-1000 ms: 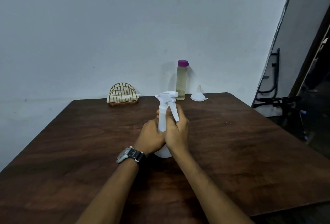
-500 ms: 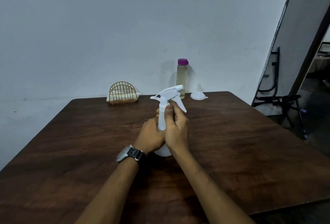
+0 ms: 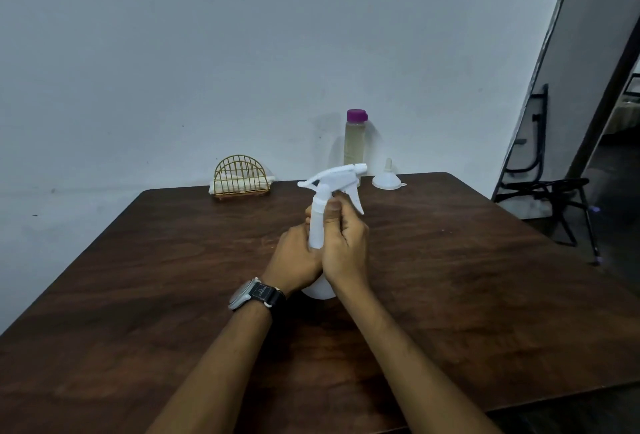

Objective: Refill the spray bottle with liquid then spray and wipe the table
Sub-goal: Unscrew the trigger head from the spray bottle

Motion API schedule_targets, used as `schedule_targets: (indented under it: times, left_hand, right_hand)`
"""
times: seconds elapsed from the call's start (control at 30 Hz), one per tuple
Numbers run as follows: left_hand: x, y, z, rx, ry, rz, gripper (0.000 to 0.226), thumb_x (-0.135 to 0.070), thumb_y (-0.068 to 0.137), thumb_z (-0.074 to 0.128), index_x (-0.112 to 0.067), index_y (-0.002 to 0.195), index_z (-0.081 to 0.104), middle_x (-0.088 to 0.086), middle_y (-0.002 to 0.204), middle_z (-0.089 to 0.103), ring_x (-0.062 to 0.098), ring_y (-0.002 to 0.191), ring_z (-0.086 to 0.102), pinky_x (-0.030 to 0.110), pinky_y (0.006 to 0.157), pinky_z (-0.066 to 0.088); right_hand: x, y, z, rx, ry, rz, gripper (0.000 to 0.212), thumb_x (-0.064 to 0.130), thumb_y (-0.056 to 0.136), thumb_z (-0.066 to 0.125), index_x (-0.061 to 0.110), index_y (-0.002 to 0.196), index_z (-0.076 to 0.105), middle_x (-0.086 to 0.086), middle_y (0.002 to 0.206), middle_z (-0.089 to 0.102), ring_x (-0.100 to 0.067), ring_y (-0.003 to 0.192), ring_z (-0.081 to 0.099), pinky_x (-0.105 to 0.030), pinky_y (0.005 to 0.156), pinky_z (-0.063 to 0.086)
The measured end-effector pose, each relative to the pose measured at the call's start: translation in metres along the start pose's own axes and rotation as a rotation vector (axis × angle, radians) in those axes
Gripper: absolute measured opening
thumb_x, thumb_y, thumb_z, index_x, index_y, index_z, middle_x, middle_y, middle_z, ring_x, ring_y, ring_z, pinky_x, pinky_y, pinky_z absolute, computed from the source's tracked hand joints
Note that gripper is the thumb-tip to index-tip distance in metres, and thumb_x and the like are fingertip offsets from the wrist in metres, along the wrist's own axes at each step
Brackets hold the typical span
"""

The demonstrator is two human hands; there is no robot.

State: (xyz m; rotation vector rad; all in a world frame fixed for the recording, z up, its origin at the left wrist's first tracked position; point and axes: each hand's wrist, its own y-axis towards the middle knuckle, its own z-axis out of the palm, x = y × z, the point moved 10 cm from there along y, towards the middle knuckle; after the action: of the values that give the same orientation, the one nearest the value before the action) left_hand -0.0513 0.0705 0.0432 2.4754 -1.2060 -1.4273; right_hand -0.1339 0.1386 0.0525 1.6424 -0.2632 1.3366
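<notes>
A white spray bottle (image 3: 318, 225) stands on the dark wooden table (image 3: 467, 277) in the middle. My left hand (image 3: 294, 260) wraps its body from the left. My right hand (image 3: 344, 246) grips its neck just under the white trigger head (image 3: 334, 175), whose nozzle points right. Both hands hide most of the bottle's body; only its base shows below them. At the table's far edge stands a clear bottle (image 3: 355, 146) of yellowish liquid with a purple cap. A small white funnel (image 3: 386, 179) rests mouth down next to it on the right.
A gold wire holder (image 3: 240, 177) with folded white cloth stands at the back left by the wall. A black metal chair frame (image 3: 543, 187) stands on the floor beyond the table's right side. A watch is on my left wrist.
The trigger head has turned on the bottle: its nozzle swung from pointing left to pointing right, with my right hand's fingers shifting on the neck. My left hand stayed on the body.
</notes>
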Motion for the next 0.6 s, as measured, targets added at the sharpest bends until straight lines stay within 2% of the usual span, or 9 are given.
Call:
schedule_targets:
  times: [0.1, 0.23, 0.3, 0.4, 0.5, 0.6]
  left_hand:
    - [0.0018, -0.0008, -0.0008, -0.002, -0.037, -0.017, 0.033, -0.016, 0.098, 0.065, -0.024, 0.067, 0.057, -0.006, 0.064, 0.064, 0.006, 0.058, 0.059, 0.014, 0.050, 0.040]
    - [0.0018, -0.0014, -0.0005, 0.000, -0.025, -0.026, 0.027, -0.019, 0.098, 0.065, -0.020, 0.071, 0.060, -0.006, 0.065, 0.065, 0.006, 0.060, 0.060, 0.018, 0.052, 0.042]
    - [0.0033, -0.0005, 0.0003, 0.004, 0.011, -0.030, 0.028, -0.019, 0.098, 0.064, -0.022, 0.071, 0.058, -0.008, 0.063, 0.062, 0.004, 0.058, 0.058, 0.015, 0.049, 0.041]
    - [0.0058, 0.0019, 0.0035, 0.032, 0.041, -0.016, 0.028, -0.016, 0.097, 0.063, -0.022, 0.070, 0.057, -0.006, 0.063, 0.062, 0.008, 0.057, 0.058, 0.025, 0.055, 0.042]
    - [0.0061, 0.0028, 0.0026, 0.025, 0.034, -0.008, 0.036, -0.014, 0.098, 0.063, -0.027, 0.066, 0.053, -0.008, 0.060, 0.059, 0.004, 0.055, 0.055, 0.014, 0.049, 0.038]
    - [0.0046, 0.0028, 0.0022, 0.010, 0.016, 0.013, 0.036, -0.014, 0.099, 0.062, -0.026, 0.066, 0.055, -0.007, 0.060, 0.060, 0.005, 0.055, 0.056, 0.015, 0.048, 0.037]
  right_hand:
    - [-0.0007, 0.0005, -0.0007, -0.011, -0.025, -0.005, 0.057, 0.051, 0.103, 0.034, 0.010, 0.107, 0.073, -0.001, 0.098, 0.078, -0.015, 0.091, 0.075, -0.045, 0.085, 0.061]
    - [-0.0032, -0.0020, 0.0025, 0.028, 0.022, 0.025, 0.047, 0.045, 0.106, 0.035, 0.018, 0.103, 0.073, 0.001, 0.099, 0.079, -0.013, 0.093, 0.075, -0.046, 0.089, 0.060]
    - [-0.0006, -0.0035, 0.0034, 0.050, 0.043, 0.038, 0.044, 0.053, 0.102, 0.039, 0.025, 0.101, 0.074, 0.004, 0.099, 0.079, -0.012, 0.095, 0.075, -0.043, 0.090, 0.061]
    - [0.0061, -0.0042, 0.0026, 0.052, 0.034, 0.018, 0.032, 0.050, 0.099, 0.057, 0.023, 0.097, 0.074, 0.000, 0.092, 0.077, -0.013, 0.090, 0.075, -0.043, 0.084, 0.061]
    - [0.0042, -0.0021, 0.0033, 0.028, 0.023, 0.010, 0.036, 0.055, 0.097, 0.056, 0.024, 0.106, 0.073, 0.001, 0.099, 0.078, -0.014, 0.096, 0.074, -0.045, 0.088, 0.060]
    - [0.0033, -0.0016, 0.0040, 0.020, -0.003, 0.018, 0.052, 0.057, 0.101, 0.043, 0.018, 0.123, 0.070, 0.000, 0.114, 0.077, -0.016, 0.109, 0.072, -0.045, 0.096, 0.058]
